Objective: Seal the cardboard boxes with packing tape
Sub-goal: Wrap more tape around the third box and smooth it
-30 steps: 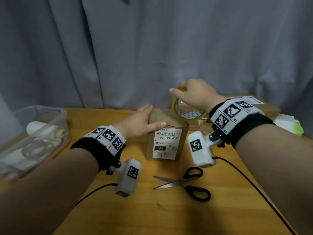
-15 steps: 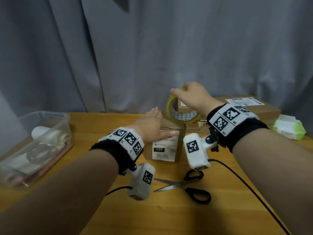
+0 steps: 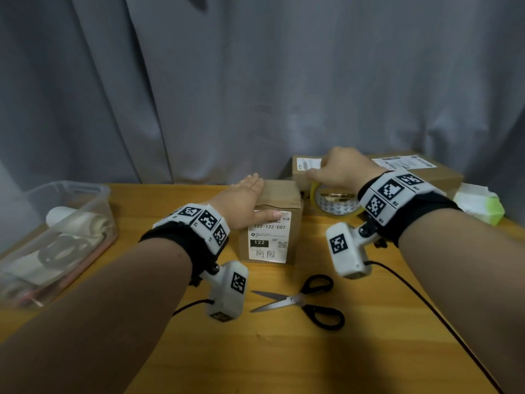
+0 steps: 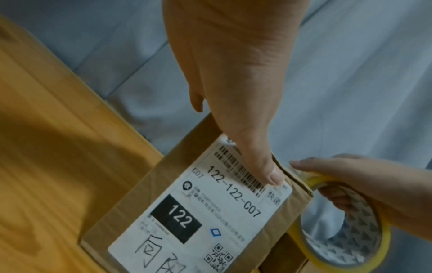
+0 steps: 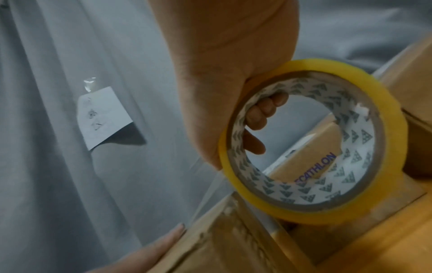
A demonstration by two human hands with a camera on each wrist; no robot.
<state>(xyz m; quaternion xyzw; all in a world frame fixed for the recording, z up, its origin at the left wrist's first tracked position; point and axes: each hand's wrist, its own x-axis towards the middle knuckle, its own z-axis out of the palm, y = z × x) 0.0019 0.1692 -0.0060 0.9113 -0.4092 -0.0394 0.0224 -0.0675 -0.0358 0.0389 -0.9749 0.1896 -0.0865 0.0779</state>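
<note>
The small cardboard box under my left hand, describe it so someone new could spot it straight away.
On the wooden table, in front of the grey curtain, the small cardboard box stands upright under the flat left hand. Unlike the flatter boxes behind it, its front label reads 122-122-C07.

Count, head view: cardboard boxes, 3 — one small labelled box (image 3: 270, 220) at centre, two larger boxes (image 3: 305, 167) (image 3: 426, 173) behind it. Tape roll (image 3: 335, 203): 1. Scissors (image 3: 301, 301): 1 pair. Clear plastic bin (image 3: 56, 231): 1. Green-and-white packet (image 3: 480, 204): 1. Hands: 2.
</note>
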